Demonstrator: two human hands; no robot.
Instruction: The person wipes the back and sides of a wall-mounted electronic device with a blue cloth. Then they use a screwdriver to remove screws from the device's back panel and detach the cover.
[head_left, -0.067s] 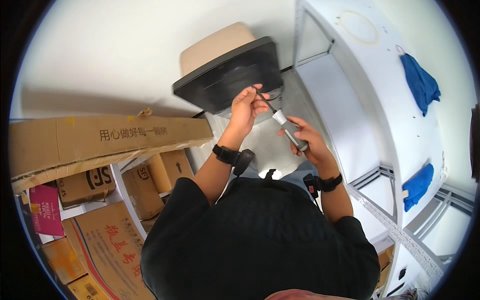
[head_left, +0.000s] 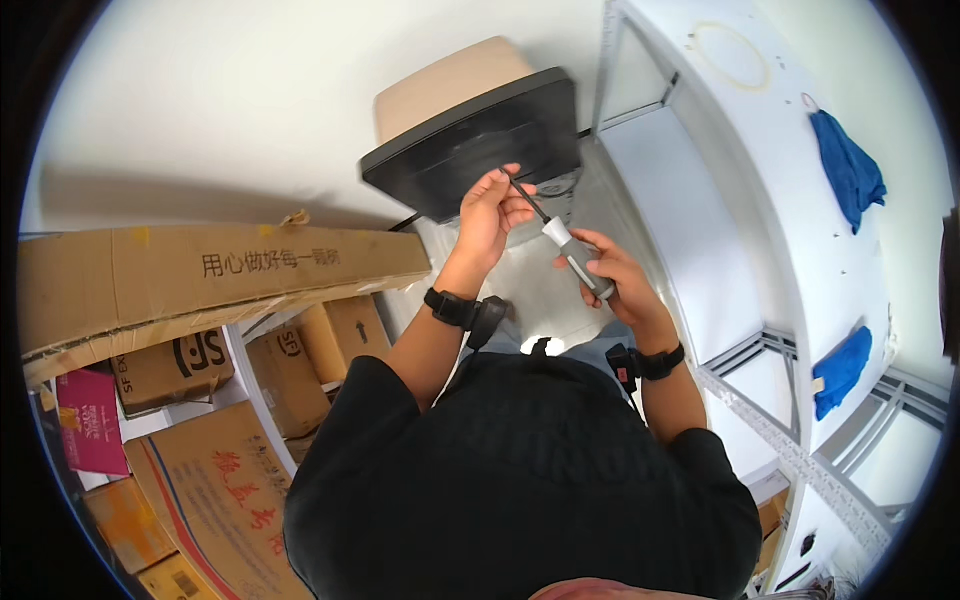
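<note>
A screwdriver [head_left: 577, 258] with a grey handle, a white collar and a dark shaft slants between my hands in front of my body. My right hand [head_left: 622, 277] is wrapped round its handle. Up at the far end of the shaft, my left hand [head_left: 486, 220] pinches near the tip with thumb and forefinger, the other fingers loosely curled. The very tip is hard to make out against the black panel [head_left: 470, 150] of a beige-backed piece behind it. Each wrist wears a black strap with a small dark device.
On the left, a long cardboard box [head_left: 150, 285] lies above shelves holding several cartons [head_left: 205, 490] and a magenta box [head_left: 90, 420]. White shelving [head_left: 690, 200] with metal frames runs along the right. Two blue cloths [head_left: 845, 170] hang on its white panel. Grey floor [head_left: 525, 285] shows beyond my hands.
The surroundings have shifted slightly rightward in view, the black panel also a little upward. Both hands keep the same hold on the screwdriver.
</note>
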